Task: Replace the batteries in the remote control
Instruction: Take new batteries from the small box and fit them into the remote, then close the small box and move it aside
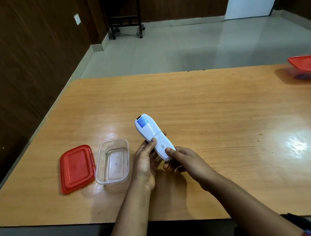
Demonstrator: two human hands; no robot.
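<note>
A white remote control [150,133] is held back side up above the wooden table [220,130], with a blue label near its far end and the battery cover closed on its near half. My left hand [145,163] grips it from the left, thumb resting at the cover's seam. My right hand [183,161] holds the near end, thumb pressed on the cover beside a small printed code. No batteries are visible.
A clear plastic container [113,161], nothing visible inside, sits left of my hands, its red lid [76,168] lying beside it. A second container with a red lid [310,66] on stands at the far right edge. A black wheeled stand [125,22] is on the floor beyond.
</note>
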